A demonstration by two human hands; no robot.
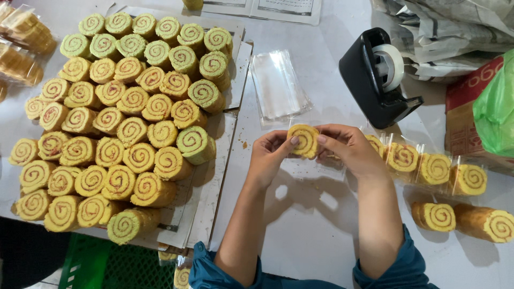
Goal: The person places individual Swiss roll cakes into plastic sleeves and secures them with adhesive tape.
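Both my hands hold one yellow swirl roll slice [303,140] above the white table [316,214]. My left hand [267,155] pinches its left side with thumb and finger. My right hand [348,149] grips its right side, and a clear plastic bag [326,165] hangs under the slice, partly around it. To the left lies a big pile of yellow roll slices [107,155], with green ones [160,48] along the top and right edge.
A stack of clear bags [277,85] lies behind my hands. A black tape dispenser [377,80] stands at the back right. Several wrapped slices [433,168] lie in a row at the right, near a green plastic bag [495,107] and crumpled newspaper [455,32].
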